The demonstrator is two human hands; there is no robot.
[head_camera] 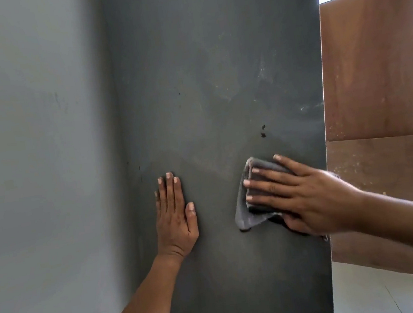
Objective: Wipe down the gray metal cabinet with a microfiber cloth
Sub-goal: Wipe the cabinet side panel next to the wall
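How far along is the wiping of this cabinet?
Partway, it seems. The right hand presses the cloth flat on the cabinet side while the left hand braces beside it. Pale smears and dark specks above the cloth look unwiped. What is already clean, I cannot tell.

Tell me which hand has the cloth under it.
The right hand: its straight fingers press the gray cloth against the cabinet. The left hand lies flat on bare metal.

Daylight is admitted from the overexposed upper right; the cabinet side (pixel 217 78) is dimly lit, soft focus and edge curvature are seen.
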